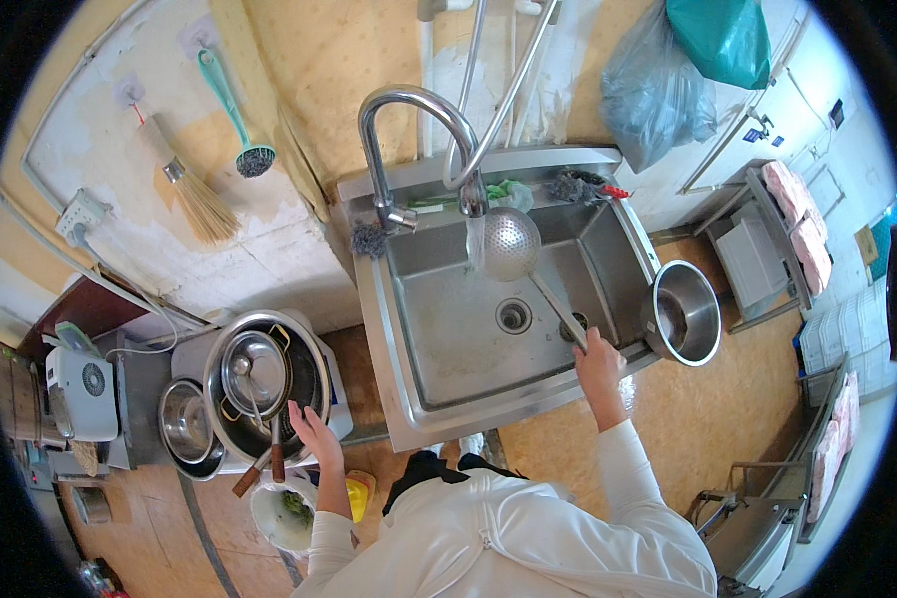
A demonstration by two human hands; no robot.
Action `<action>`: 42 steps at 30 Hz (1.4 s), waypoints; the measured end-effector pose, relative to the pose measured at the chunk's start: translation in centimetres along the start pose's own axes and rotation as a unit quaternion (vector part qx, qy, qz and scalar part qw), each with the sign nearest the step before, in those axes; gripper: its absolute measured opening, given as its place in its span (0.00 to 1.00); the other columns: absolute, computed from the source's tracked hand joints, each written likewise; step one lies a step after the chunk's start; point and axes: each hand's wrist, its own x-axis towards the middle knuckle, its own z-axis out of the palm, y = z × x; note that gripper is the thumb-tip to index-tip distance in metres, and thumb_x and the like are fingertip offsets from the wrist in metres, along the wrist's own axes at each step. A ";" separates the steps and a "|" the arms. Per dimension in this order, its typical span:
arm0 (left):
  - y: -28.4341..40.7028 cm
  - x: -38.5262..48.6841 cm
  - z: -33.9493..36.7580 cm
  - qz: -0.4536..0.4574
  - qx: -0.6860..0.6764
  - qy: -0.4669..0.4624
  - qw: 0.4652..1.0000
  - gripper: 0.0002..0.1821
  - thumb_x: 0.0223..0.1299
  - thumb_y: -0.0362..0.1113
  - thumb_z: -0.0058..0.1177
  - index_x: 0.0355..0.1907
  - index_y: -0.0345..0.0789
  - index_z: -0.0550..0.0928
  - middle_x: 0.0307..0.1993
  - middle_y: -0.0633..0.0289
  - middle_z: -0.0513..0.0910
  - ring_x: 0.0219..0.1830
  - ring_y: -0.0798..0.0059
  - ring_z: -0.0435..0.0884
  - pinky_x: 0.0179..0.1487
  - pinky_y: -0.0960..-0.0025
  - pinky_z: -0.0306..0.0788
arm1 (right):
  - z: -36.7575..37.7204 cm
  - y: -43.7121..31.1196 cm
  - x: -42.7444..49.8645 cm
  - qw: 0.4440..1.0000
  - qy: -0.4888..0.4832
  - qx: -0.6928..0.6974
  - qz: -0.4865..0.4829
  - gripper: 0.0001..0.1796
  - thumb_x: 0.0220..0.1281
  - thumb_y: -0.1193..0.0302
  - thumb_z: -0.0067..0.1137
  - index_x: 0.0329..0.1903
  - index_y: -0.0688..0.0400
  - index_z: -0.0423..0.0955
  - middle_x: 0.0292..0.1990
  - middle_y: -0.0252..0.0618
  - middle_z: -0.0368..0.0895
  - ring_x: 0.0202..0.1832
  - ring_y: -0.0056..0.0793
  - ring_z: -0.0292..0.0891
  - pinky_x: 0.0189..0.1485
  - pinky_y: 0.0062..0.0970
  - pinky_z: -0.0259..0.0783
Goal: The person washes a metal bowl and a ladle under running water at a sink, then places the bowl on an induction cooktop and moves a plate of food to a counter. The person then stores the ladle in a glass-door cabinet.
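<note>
My right hand [600,368] grips the handle end of a perforated metal skimmer [510,243]. The skimmer's round head is over the stainless steel sink [456,351], beside the water [475,243] running from the chrome faucet [418,93]. Whether the stream touches the head is hard to tell. Off to the left, my left hand [317,435] is held with fingers apart and nothing in it. Near it sits a large metal basin [213,404] with a smaller metal bowl [253,362], a ladle [241,366] and wooden-handled pans [277,457] inside.
A deep steel pot [684,314] sits at the sink's right edge. Steel-wool scrubbers [368,240] lie on the sink rim. Below my left hand stands a white bin [273,516] with green scraps. A bamboo brush [194,198] and a green-handled scrubber [228,105] hang on the wall.
</note>
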 end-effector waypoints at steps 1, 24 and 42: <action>-0.1 0.0 0.0 0.004 0.001 0.007 1.000 0.25 0.65 0.38 0.35 0.62 0.30 0.54 0.62 0.50 0.56 0.64 0.64 0.56 0.64 0.69 0.49 | -0.4 0.6 -0.3 1.000 0.000 -0.004 -0.006 0.14 0.52 0.64 0.55 0.35 0.58 0.65 0.29 0.46 0.77 0.35 0.47 0.74 0.36 0.45 0.66; -2.0 -0.3 -2.4 -0.019 0.013 0.066 0.998 0.25 0.65 0.36 0.36 0.61 0.27 0.56 0.61 0.48 0.58 0.62 0.62 0.58 0.64 0.67 0.50 | 0.4 -1.1 0.6 0.979 -0.150 0.108 -0.081 0.20 0.42 0.56 0.61 0.32 0.60 0.73 0.29 0.49 0.77 0.35 0.48 0.74 0.36 0.40 0.68; -0.3 1.8 0.4 0.006 0.004 0.026 1.000 0.24 0.64 0.38 0.37 0.60 0.28 0.59 0.60 0.50 0.60 0.61 0.63 0.60 0.63 0.68 0.52 | 2.4 -0.2 3.7 0.995 -0.054 0.075 -0.039 0.17 0.44 0.58 0.59 0.35 0.54 0.72 0.27 0.46 0.78 0.33 0.46 0.75 0.36 0.40 0.69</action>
